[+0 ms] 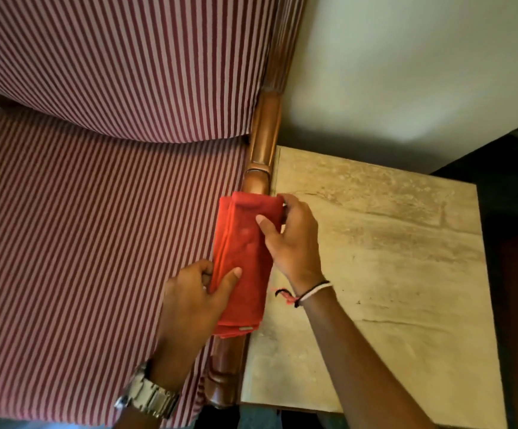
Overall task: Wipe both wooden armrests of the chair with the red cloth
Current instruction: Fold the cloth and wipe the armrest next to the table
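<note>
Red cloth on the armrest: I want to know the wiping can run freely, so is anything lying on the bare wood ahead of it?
Nothing visible does. The folded red cloth, held by the left hand and right hand, lies on the polished wooden armrest; the wood beyond shows bare up to the striped backrest.

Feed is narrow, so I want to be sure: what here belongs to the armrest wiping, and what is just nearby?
In the job:
- red cloth, folded, draped over the armrest
- wooden armrest
- left hand and right hand, both gripping the cloth

Just nearby:
- striped seat cushion
- stone-topped side table beside the armrest
- wristwatch
- wrist bands
</note>
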